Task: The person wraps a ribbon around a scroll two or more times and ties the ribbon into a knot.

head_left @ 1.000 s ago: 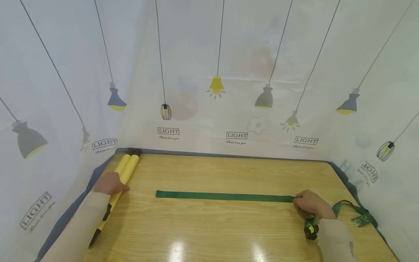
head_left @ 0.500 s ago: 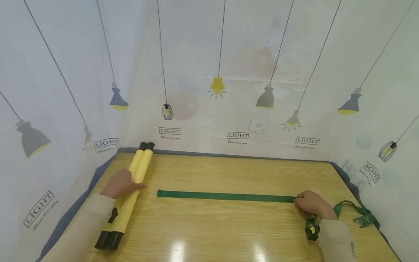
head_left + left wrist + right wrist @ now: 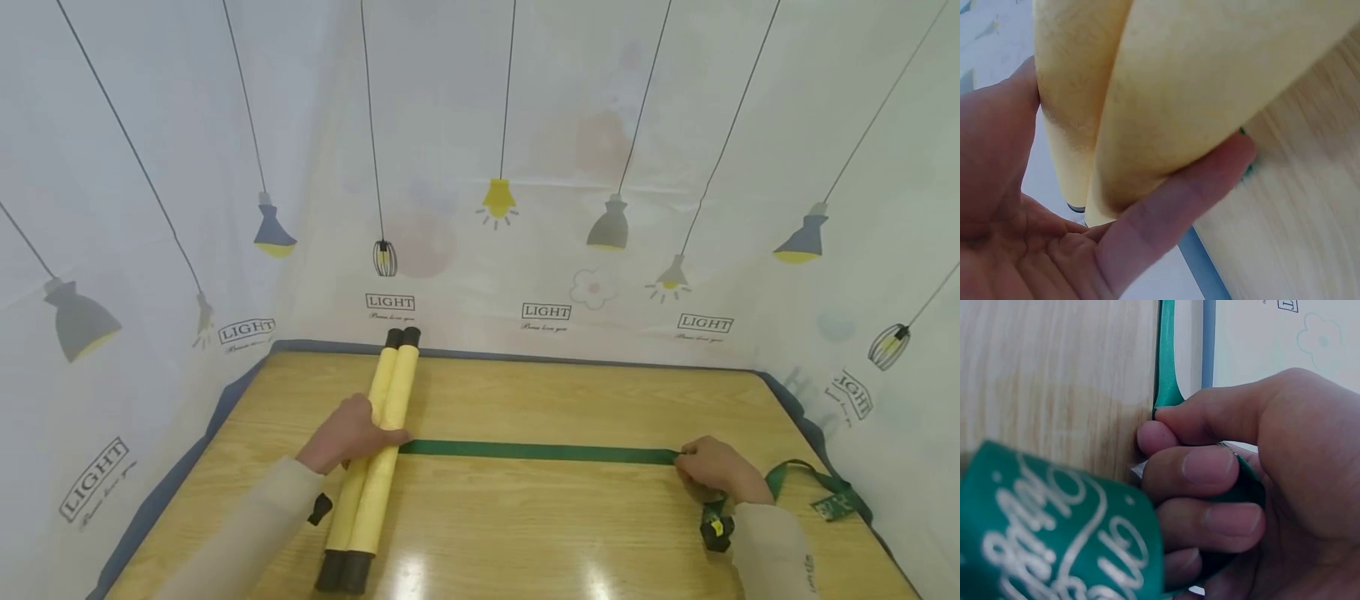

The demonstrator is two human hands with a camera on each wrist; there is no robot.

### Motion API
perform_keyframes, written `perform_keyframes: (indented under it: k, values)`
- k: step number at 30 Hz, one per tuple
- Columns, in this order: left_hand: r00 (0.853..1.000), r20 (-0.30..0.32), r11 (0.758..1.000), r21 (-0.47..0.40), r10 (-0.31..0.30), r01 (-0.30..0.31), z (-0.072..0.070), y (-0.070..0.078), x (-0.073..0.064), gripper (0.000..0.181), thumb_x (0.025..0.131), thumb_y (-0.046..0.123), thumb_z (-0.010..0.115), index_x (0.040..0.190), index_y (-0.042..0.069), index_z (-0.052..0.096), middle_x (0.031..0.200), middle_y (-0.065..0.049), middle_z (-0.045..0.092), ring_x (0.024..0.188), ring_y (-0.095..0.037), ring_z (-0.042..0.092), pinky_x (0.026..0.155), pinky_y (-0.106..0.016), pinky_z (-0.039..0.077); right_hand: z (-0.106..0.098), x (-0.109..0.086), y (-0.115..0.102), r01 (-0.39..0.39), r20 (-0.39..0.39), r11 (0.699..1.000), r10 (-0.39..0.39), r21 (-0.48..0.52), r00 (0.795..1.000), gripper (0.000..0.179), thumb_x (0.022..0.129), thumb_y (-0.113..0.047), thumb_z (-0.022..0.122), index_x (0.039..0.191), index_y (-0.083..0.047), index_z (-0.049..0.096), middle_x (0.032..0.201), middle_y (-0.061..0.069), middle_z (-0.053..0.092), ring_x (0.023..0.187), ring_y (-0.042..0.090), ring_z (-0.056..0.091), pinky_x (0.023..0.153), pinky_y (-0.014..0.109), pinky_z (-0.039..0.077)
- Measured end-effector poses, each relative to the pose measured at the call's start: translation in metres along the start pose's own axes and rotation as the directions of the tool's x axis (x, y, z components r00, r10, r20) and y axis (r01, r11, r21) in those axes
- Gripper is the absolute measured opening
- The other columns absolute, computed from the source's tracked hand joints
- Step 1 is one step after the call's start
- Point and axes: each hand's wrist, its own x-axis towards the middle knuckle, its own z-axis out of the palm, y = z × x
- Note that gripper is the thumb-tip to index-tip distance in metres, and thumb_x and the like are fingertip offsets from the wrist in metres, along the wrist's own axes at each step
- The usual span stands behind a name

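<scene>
My left hand (image 3: 352,433) grips two yellow tubes (image 3: 390,479) side by side, with the thumb stretched across their right side. Both tubes have black end caps and slant away from me, overlapping the left end of the green ribbon (image 3: 540,451) in the head view. In the left wrist view the tubes (image 3: 1147,100) rest between thumb and palm. At the ribbon's right part, my right hand (image 3: 720,467) pinches it between thumb and forefinger. The other fingers curl round more of the ribbon (image 3: 1054,531), which shows white lettering in the right wrist view.
The ribbon's loose tail (image 3: 832,504) loops at the right edge of the wooden table (image 3: 570,533). A white fabric backdrop (image 3: 450,167) printed with hanging lamps stands along the back and both sides. Small black devices (image 3: 716,533) sit at the wrists.
My left hand has carried the yellow tubes rightward from the table's left edge to over the ribbon's left end. The right hand has kept its pinch and place.
</scene>
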Motion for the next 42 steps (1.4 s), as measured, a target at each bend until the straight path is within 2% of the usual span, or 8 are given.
perform_keyframes:
  k: [8,14,18,23,25,29,39,42]
  values:
    - [0.999,0.017,0.982,-0.188,-0.027,0.030,0.036,0.039,0.000,0.060,0.076,0.048,0.088,0.099,0.002,0.057,0.084,-0.014,0.064,0.063,-0.023,0.068,0.044,-0.035,0.055,0.001,0.001,0.000,0.001,-0.001,1.000,-0.001,-0.013,1.000,0.025,0.093,-0.011,0.048,0.069,-0.009,0.055,0.058,-0.001,0.046,0.053,0.014,0.037,0.056,0.031,0.037]
    - [0.999,0.033,0.971,-0.237,-0.009,0.017,0.063,0.068,0.002,0.061,0.074,0.047,0.089,0.099,0.001,0.057,0.086,-0.013,0.064,0.066,-0.023,0.068,0.047,-0.034,0.056,0.000,0.001,-0.001,0.010,-0.017,0.999,-0.011,-0.045,1.000,0.024,0.091,-0.012,0.048,0.068,-0.011,0.053,0.058,-0.002,0.046,0.054,0.014,0.038,0.058,0.030,0.036]
    - [1.000,0.000,0.975,-0.222,0.014,-0.014,0.082,0.087,0.005,0.066,0.072,0.046,0.090,0.103,0.000,0.055,0.087,-0.013,0.060,0.067,-0.022,0.065,0.050,-0.031,0.055,0.000,0.002,-0.001,0.001,-0.021,0.998,-0.003,-0.063,1.000,0.022,0.091,-0.014,0.049,0.070,-0.008,0.054,0.061,0.001,0.050,0.056,0.015,0.040,0.063,0.032,0.039]
    - [0.998,-0.010,0.974,-0.216,0.063,-0.063,0.104,0.107,0.009,0.059,0.072,0.045,0.088,0.096,0.002,0.055,0.081,-0.009,0.057,0.064,-0.019,0.059,0.049,-0.030,0.051,-0.002,0.002,-0.001,0.019,-0.018,0.992,-0.021,-0.126,1.000,0.030,0.092,-0.016,0.050,0.101,0.006,0.069,0.088,0.017,0.065,0.078,0.024,0.056,0.080,0.044,0.051]
    - [0.997,-0.012,0.971,-0.228,0.073,-0.074,0.111,0.115,0.010,0.055,0.072,0.043,0.088,0.092,0.003,0.056,0.078,-0.008,0.057,0.062,-0.018,0.058,0.049,-0.030,0.051,-0.003,0.002,-0.002,0.030,-0.014,0.988,-0.032,-0.148,0.999,0.040,0.093,-0.016,0.050,0.118,0.011,0.067,0.101,0.023,0.066,0.088,0.028,0.059,0.088,0.052,0.053]
    - [0.997,-0.032,0.977,-0.201,0.064,-0.069,0.124,0.126,0.013,0.058,0.072,0.041,0.088,0.096,0.000,0.056,0.080,-0.009,0.058,0.065,-0.020,0.059,0.051,-0.031,0.051,-0.003,0.001,-0.004,0.036,-0.012,0.986,-0.039,-0.165,0.999,0.047,0.095,-0.016,0.050,0.128,0.016,0.061,0.114,0.030,0.066,0.096,0.034,0.061,0.095,0.060,0.052]
    - [0.997,-0.080,0.999,-0.033,0.022,-0.025,0.145,0.134,0.018,0.082,0.072,0.047,0.089,0.119,-0.008,0.052,0.084,-0.013,0.058,0.067,-0.021,0.060,0.053,-0.032,0.054,-0.001,0.002,-0.002,0.042,-0.022,0.982,-0.047,-0.186,0.999,0.047,0.097,-0.017,0.050,0.128,0.016,0.060,0.127,0.038,0.062,0.111,0.048,0.064,0.096,0.063,0.051]
    - [0.997,-0.073,1.000,-0.007,0.019,-0.020,0.146,0.136,0.017,0.087,0.074,0.049,0.088,0.125,-0.010,0.050,0.086,-0.014,0.060,0.069,-0.021,0.060,0.056,-0.032,0.054,-0.001,0.002,-0.001,0.029,-0.017,0.987,-0.032,-0.156,0.999,0.038,0.097,-0.017,0.049,0.115,0.012,0.066,0.106,0.031,0.068,0.087,0.033,0.064,0.086,0.055,0.055]
